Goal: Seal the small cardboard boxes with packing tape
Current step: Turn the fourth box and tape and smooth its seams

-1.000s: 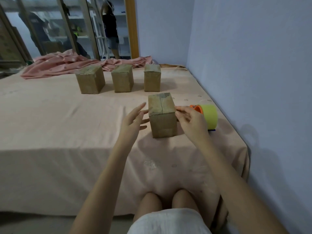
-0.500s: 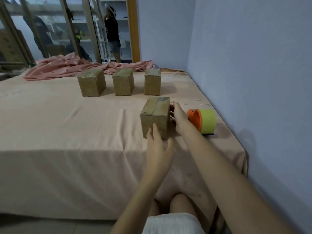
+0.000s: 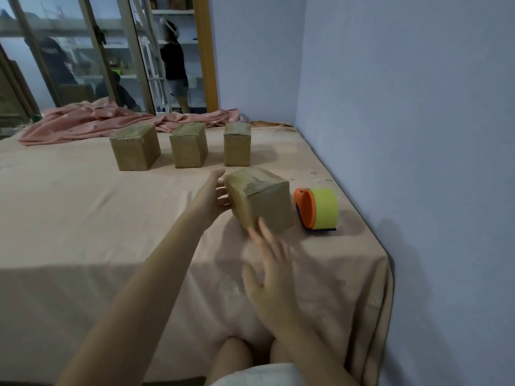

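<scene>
A: Brown cardboard, small box nearest the person (image 3: 259, 200), sitting skewed on the peach-pink cloth-covered table (image 3: 83, 218), one corner turned toward the camera. Take it as the landmark.

B: Hands?

A: Left hand (image 3: 213, 197) is against the box's left face, fingers straight, touching but not wrapped round it. Right hand (image 3: 271, 274) is on the near side of the box, fingers spread and straight, holding nothing. Its fingertips overlap the box's near lower corner; blur means I can't tell if they touch.

B: Tape?

A: Yellow roll of packing tape on an orange dispenser (image 3: 317, 208) stands on edge just right of the box, not touching it. Roll axis runs roughly left-right, orange side facing the box. The right hand is the nearer one, so my guess is it reaches right and slightly away for the dispenser while the left steadies the box.

B: Top seam?

A: Some tape looks to be on top, shiny and wrinkled. Can't confirm seam direction or coverage.

B: Beyond it?

A: Three more small brown cardboard boxes (image 3: 188, 144) in a row behind the box, well apart from it. Whether they're sealed is hard to read. The dispenser's blade end is hidden.
</scene>
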Demonstrator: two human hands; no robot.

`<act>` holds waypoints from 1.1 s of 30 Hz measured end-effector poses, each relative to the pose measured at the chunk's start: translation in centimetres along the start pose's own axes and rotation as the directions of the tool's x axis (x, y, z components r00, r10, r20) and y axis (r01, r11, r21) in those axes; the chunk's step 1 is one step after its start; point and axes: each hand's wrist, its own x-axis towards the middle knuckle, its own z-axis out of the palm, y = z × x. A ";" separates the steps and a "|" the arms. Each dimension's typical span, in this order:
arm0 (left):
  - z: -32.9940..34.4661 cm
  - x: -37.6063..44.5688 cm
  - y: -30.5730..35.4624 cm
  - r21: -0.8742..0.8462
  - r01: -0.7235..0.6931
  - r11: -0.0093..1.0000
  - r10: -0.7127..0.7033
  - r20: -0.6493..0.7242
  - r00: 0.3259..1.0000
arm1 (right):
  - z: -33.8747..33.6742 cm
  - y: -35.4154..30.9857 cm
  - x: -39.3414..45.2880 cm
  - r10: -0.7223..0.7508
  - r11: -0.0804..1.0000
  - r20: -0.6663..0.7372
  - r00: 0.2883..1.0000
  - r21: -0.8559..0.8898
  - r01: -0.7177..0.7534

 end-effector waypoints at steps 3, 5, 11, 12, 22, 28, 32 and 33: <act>2.0 1.0 -0.2 0.088 -0.031 0.996 0.021 0.119 0.993 | 1.2 0.1 -0.8 0.026 0.990 0.083 0.996 -0.140 -0.014; 3.1 1.2 -0.6 0.116 -0.062 0.991 0.044 0.153 0.987 | 1.7 0.3 -0.8 0.048 0.984 0.090 0.995 -0.178 -0.032; 3.8 1.4 -2.2 0.139 -0.092 0.986 0.060 0.219 0.974 | 0.8 1.0 -0.6 0.048 0.994 0.050 0.998 -0.098 -0.043; 3.4 1.2 -2.4 0.161 -0.123 0.979 0.088 0.207 0.974 | 0.2 1.0 -0.5 0.029 0.999 -0.041 0.999 -0.041 -0.031; 0.2 -5.1 -4.1 0.372 -0.512 0.774 0.416 0.310 0.855 | -4.9 4.5 2.9 0.208 0.961 -0.564 0.799 -0.036 -0.276; 1.9 -5.1 -5.8 0.438 -0.634 0.637 0.554 0.312 0.772 | -4.1 7.4 4.5 0.425 0.898 -0.349 0.835 0.048 -0.437; 2.3 -4.4 -6.0 0.431 -0.650 0.626 0.568 0.319 0.759 | -5.1 9.4 5.3 0.421 0.900 -0.249 0.872 -0.007 -0.436; 2.4 -4.3 -6.1 0.427 -0.652 0.627 0.572 0.316 0.757 | -5.4 9.9 5.6 0.436 0.893 -0.224 0.872 -0.010 -0.449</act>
